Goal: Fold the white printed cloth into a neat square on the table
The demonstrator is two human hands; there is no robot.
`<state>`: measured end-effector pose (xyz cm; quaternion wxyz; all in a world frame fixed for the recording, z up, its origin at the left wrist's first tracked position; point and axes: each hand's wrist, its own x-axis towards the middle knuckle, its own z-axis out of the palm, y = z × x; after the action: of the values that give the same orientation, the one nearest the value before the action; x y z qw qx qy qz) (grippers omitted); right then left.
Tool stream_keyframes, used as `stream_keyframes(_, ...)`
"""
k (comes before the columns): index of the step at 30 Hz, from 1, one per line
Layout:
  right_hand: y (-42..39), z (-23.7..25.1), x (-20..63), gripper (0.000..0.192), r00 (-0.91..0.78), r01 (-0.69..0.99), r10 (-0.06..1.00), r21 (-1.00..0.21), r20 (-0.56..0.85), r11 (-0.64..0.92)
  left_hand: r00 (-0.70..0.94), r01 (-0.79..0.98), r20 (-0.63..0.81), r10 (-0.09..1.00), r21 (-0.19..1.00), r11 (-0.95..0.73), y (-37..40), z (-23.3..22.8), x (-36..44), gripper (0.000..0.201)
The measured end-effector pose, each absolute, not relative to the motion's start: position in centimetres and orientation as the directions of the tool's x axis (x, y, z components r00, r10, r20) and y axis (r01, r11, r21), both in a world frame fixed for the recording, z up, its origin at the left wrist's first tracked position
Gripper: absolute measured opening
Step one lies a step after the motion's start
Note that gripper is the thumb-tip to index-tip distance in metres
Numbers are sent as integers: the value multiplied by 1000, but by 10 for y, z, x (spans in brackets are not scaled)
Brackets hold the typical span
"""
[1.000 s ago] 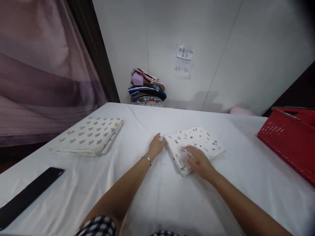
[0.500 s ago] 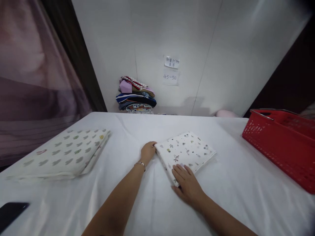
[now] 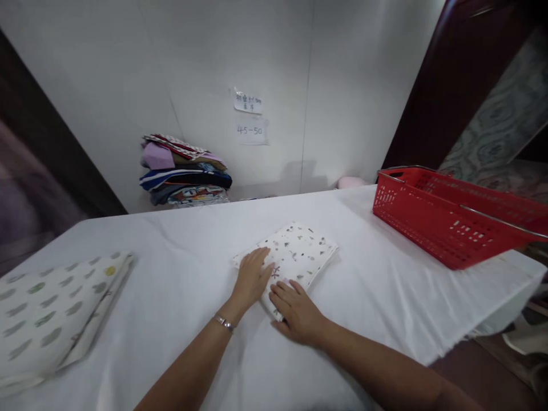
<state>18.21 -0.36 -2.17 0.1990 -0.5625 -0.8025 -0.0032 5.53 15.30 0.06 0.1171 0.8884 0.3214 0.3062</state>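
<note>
A white folded cloth (image 3: 302, 246) with small printed motifs lies flat in the middle of the table. My left hand (image 3: 252, 275) rests on its left side, fingers stretched out over the fabric. On the near edge of the cloth lies my right hand (image 3: 297, 311), flat with its fingers extended. Neither hand grips anything. A bracelet circles my left wrist. Farther left is a larger folded white cloth (image 3: 55, 314) printed with grey, green and yellow shapes, apart from both hands.
White fabric covers the table (image 3: 171, 342). A red perforated basket (image 3: 428, 222) with metal handles stands at the right. Beyond the table's far edge, a stack of folded textiles (image 3: 184, 177) sits against the wall, left of two paper notes (image 3: 252, 131).
My left hand has let go of the cloth's left corner and now lies flat on top of it. My right hand stays on the near edge. The view has turned to the right.
</note>
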Motion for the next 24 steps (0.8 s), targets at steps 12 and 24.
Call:
stream_keyframes(12,-14,2,302,34,332,811,833,-585,443,-12,741,554,276,612,264,-790,137,-18,61,43)
stream_keyframes(24,38,18,389,37,696,468,705,-661,-133,-586,858,387,262,441,234,-892,78,-15,70,45)
